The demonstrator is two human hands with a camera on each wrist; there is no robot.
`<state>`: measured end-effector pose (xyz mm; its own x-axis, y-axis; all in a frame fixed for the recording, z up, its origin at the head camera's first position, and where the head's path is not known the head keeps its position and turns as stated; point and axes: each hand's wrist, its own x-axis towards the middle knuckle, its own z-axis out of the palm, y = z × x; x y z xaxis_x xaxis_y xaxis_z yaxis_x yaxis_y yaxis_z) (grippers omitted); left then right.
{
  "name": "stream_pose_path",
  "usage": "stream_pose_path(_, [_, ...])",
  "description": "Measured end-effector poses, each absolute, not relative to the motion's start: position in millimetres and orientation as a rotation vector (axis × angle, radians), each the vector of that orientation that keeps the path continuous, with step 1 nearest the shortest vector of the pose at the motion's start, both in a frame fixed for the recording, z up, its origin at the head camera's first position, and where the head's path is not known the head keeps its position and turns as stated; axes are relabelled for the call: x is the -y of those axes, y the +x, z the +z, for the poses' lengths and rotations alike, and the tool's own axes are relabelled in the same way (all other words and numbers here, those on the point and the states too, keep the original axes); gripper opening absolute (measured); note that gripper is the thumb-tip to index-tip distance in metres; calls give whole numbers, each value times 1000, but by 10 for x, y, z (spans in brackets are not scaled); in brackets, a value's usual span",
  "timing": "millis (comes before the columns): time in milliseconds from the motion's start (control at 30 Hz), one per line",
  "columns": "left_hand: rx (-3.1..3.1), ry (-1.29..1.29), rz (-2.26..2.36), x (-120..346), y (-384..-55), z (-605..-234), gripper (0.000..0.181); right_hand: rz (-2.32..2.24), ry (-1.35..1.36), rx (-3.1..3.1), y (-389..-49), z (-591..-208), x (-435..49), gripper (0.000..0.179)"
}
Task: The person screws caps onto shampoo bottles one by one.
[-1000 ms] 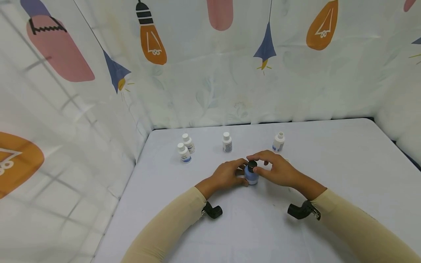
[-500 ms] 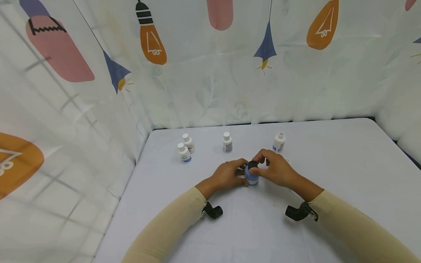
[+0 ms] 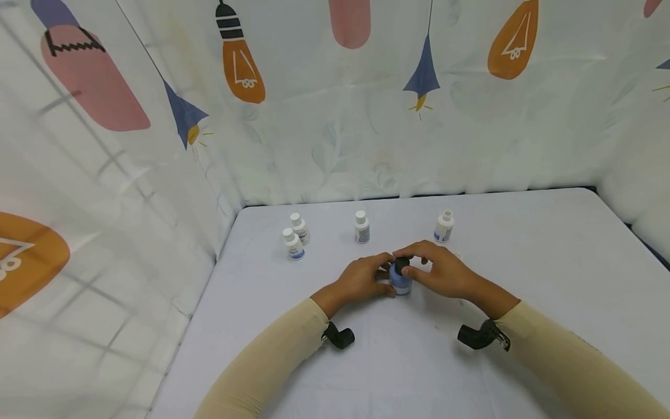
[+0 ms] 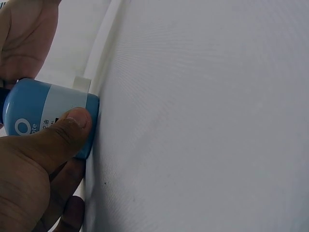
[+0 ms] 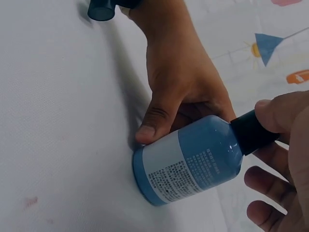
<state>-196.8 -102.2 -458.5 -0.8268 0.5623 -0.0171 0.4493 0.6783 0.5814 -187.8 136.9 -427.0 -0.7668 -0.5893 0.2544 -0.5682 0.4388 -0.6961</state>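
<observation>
A blue bottle (image 3: pixel 400 285) with a pale label band stands upright on the table. My left hand (image 3: pixel 361 278) grips its body from the left; in the left wrist view the thumb (image 4: pixel 72 128) lies across the label. My right hand (image 3: pixel 442 270) pinches the bottle's black cap (image 5: pixel 251 133) between thumb and forefinger. Its other fingers are loosely bent below the cap in the right wrist view. The cap sits on the bottle's neck.
Two capped white bottles (image 3: pixel 293 244) stand close together at the back left. Another capped white bottle (image 3: pixel 362 228) stands behind the hands. A white bottle without a cap (image 3: pixel 444 226) stands at back right. Something white (image 3: pixel 458 256) is mostly hidden by my right hand.
Half a second ago my right fingers were turned closer together round the cap; now the hand has swung back, forefinger reaching over the cap's far side. My left hand and the bottle have stayed put.
</observation>
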Motion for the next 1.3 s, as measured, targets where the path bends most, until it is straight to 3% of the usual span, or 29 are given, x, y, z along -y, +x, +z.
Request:
stream_pose_path(433, [-2708,827,849,1014,-1981,-4601,62,-1263,-852,-2775,-1879,-4313,-1273,35])
stream_pose_path(600, [-2709,836,850,1021,-1986,-4612,61,-1241,-806,-2759,-1868,-4290,-1268,46])
stream_pose_path(733, [-2708,848,850,1026,-1989,-4627,61,-1241,-931,-2689,-1869,-4267,-1318,54])
stream_pose_path(967, [-2691,828,861,1022,-1980,-4604,63,-1201,-1077,-2643,-1872,-4246,-1373,39])
stream_pose_path(1300, [-2699,818,865,1012,-1975,-4601,61,-1207,-922,-2771,-1869,-4261,-1294,36])
